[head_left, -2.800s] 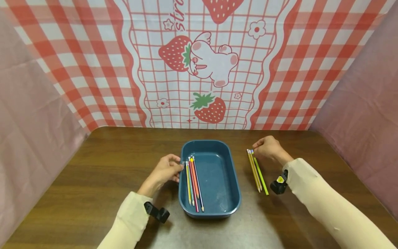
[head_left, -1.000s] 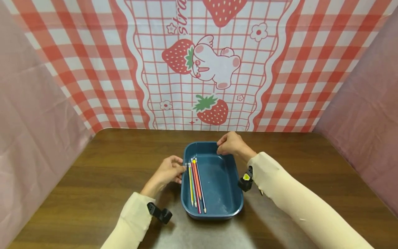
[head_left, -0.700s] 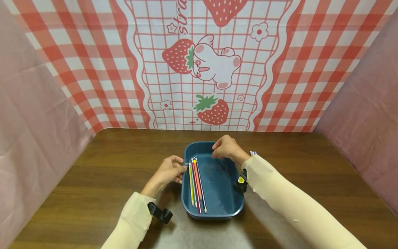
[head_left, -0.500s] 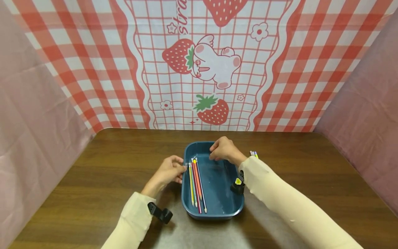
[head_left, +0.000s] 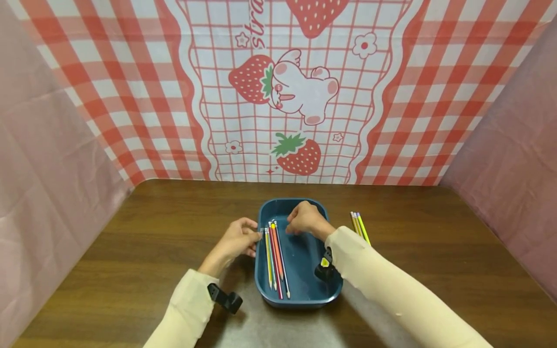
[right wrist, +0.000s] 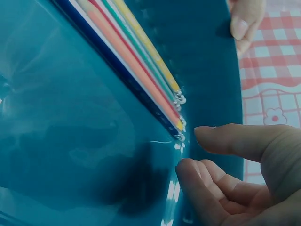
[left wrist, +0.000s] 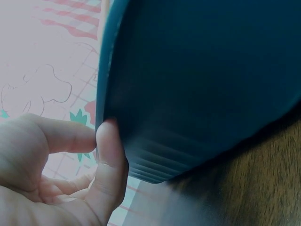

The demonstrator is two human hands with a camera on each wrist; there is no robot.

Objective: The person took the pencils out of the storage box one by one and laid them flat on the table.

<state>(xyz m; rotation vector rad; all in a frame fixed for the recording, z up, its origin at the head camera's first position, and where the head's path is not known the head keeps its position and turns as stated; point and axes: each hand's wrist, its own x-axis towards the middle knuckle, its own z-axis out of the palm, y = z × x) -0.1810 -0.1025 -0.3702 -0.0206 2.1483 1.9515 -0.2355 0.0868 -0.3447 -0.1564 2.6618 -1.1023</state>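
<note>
A blue rectangular tub stands on the table, several pencils lying side by side along its left part. Yellow, teal, red, orange and dark blue ones show in the right wrist view. My left hand pinches the tub's left rim between thumb and finger, plain in the left wrist view. Inside the tub, my right hand hovers just right of the pencils' eraser ends. Its thumb and bent fingers stand apart, with nothing between them.
Yellow and lime pencils lie on the table right of the tub, partly hidden by my right sleeve. A checked strawberry cloth hangs behind the brown wooden table, with pink cloth at both sides.
My right hand has moved left, from the pencils on the table over the tub's right rim and in beside the pencils there. My left hand keeps its hold on the rim.
</note>
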